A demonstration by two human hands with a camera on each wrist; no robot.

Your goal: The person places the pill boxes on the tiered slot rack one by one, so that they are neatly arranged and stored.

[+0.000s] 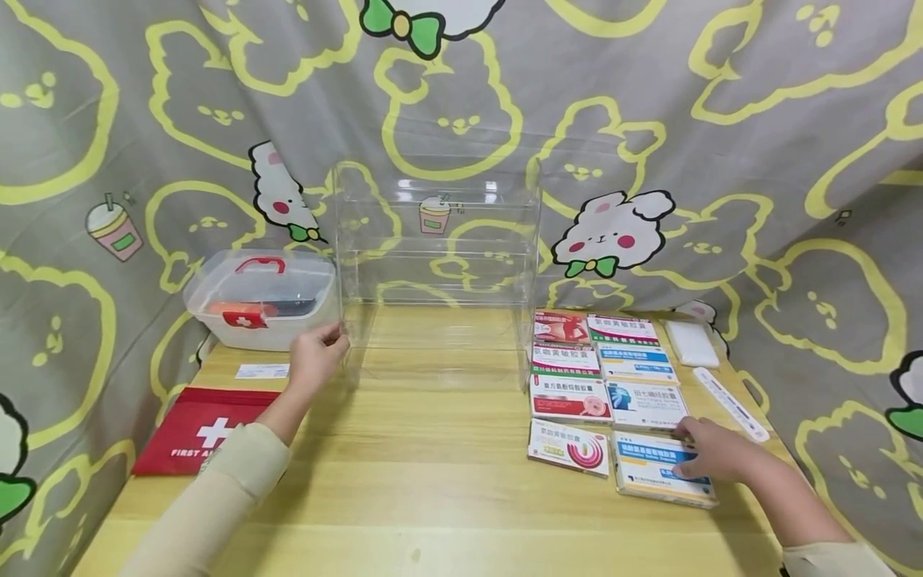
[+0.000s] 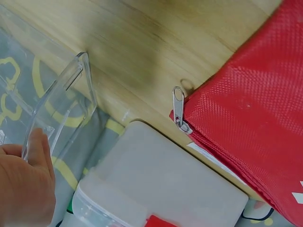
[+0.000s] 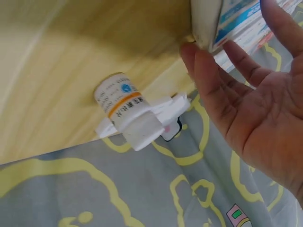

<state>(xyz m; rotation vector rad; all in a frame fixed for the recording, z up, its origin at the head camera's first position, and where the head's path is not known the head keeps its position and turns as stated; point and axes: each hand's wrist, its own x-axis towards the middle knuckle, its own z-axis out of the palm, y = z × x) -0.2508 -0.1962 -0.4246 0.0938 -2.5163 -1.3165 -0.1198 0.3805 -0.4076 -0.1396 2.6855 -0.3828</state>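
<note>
While pinching the clear shelf's (image 1: 436,264) front-left edge with the left hand (image 1: 315,357), resting the right hand's (image 1: 710,453) straight, relaxed fingers flat on the nearest blue medicine box (image 1: 659,469) at the table's (image 1: 433,473) right.

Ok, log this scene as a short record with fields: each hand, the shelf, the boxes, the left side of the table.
left hand: grips the front left edge of the clear shelf
right hand: fingers on the nearest blue and white medicine box
medicine boxes: two columns lying flat, right of the shelf
table's left: lidded first-aid box, red first-aid pouch
</note>
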